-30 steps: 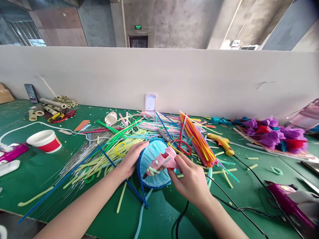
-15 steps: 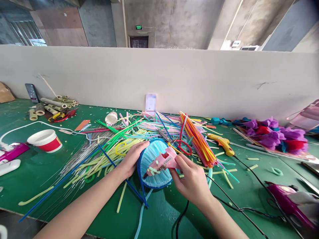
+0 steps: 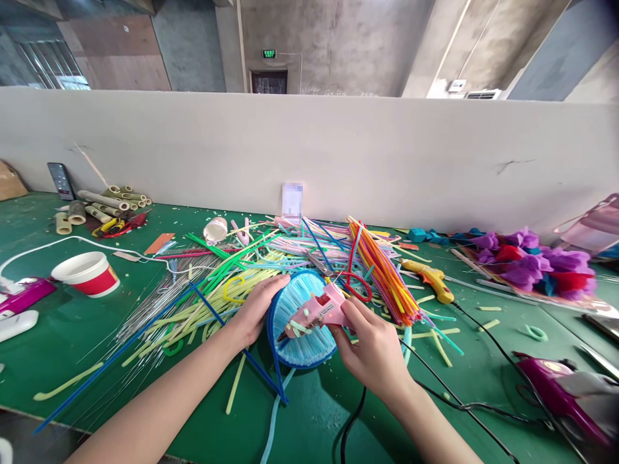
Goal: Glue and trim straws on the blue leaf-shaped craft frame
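Observation:
My right hand (image 3: 374,351) is closed round a pink glue gun (image 3: 316,312), whose nozzle points left and down onto a round light-blue fuzzy disc with a dark blue rim (image 3: 302,345). My left hand (image 3: 256,309) grips the disc's left edge, fingers curled over the top. A black cord (image 3: 353,419) runs from the gun toward me. The disc rests on the green table (image 3: 72,348) in front of a heap of coloured pipe-cleaner sticks (image 3: 300,254).
A yellow glue gun (image 3: 430,277) lies to the right, purple and red fuzzy flowers (image 3: 536,261) beyond it. A magenta glue gun (image 3: 556,390) sits near right. A red-and-white cup (image 3: 87,274), tubes (image 3: 109,203) and a phone (image 3: 60,180) are at left. A white partition (image 3: 387,161) backs the table.
The pink glue gun's nozzle has shifted slightly along the disc's left part; both hands otherwise stay in place.

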### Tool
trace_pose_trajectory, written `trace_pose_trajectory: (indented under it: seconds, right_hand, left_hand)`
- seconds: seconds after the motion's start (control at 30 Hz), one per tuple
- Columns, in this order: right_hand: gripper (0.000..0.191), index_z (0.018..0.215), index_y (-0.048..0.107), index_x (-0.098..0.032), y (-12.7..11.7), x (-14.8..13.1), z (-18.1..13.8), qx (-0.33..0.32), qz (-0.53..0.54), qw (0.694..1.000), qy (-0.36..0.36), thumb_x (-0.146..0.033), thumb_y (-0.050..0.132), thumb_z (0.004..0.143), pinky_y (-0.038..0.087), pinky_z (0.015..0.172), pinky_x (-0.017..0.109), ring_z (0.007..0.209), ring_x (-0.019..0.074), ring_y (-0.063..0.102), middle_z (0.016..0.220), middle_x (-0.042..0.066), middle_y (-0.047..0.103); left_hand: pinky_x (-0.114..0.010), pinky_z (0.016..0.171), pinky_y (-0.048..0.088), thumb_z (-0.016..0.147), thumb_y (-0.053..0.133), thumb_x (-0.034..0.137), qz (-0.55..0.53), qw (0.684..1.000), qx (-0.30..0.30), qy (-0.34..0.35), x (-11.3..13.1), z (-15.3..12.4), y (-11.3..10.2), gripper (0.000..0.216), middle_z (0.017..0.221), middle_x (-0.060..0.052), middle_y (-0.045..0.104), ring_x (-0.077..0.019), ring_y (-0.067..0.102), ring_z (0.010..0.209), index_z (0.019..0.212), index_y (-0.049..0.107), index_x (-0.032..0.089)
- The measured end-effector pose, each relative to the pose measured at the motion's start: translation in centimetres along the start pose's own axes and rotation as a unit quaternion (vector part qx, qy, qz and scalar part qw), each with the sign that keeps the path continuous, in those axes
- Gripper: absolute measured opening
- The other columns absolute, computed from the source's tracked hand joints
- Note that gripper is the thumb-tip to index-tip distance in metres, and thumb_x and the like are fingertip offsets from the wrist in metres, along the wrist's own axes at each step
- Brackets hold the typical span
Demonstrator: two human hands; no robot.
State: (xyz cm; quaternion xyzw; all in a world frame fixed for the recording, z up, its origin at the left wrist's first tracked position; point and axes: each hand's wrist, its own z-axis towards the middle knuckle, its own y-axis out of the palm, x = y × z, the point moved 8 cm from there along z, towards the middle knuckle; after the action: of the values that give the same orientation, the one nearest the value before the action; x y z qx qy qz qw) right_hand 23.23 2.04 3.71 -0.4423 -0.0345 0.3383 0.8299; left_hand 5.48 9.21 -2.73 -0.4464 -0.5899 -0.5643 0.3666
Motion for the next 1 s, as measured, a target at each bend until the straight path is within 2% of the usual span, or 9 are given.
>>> trace_pose_trajectory:
  seconds: [0.2,0.53,1.0]
  right_hand:
    - [0.008,0.085,0.046,-0.022,0.10,0.09,0.08,0.000,0.003,1.000,0.006,-0.023,0.048,0.093,0.038,0.056,0.023,0.065,0.0145,0.054,0.079,0.002,0.058]
    - [0.007,0.085,0.048,-0.022,0.05,0.29,-0.05,0.005,0.010,1.000,0.018,-0.022,0.048,0.092,0.040,0.055,0.023,0.063,0.0143,0.053,0.079,0.003,0.058]
    - [0.007,0.085,0.047,-0.022,0.06,0.42,-0.04,0.009,0.022,0.999,0.023,-0.021,0.048,0.092,0.039,0.055,0.022,0.063,0.0140,0.052,0.079,0.003,0.057]
  left_hand:
    - [-0.033,0.090,0.046,0.078,0.073,0.040,0.002,1.000,-0.016,0.004,0.06,-0.03,0.35,0.024,0.103,-0.004,0.075,-0.0233,0.064,0.098,0.091,0.076,0.020]
    - [-0.035,0.093,0.046,0.073,0.077,0.040,-0.009,1.000,0.023,-0.016,-0.34,-0.09,-0.17,0.027,0.102,-0.006,0.075,-0.0257,0.064,0.102,0.090,0.077,0.019]
    - [-0.035,0.093,0.046,0.072,0.078,0.039,-0.016,0.999,0.022,-0.019,-0.56,-0.03,-0.20,0.027,0.103,-0.006,0.075,-0.0255,0.064,0.103,0.090,0.077,0.019]
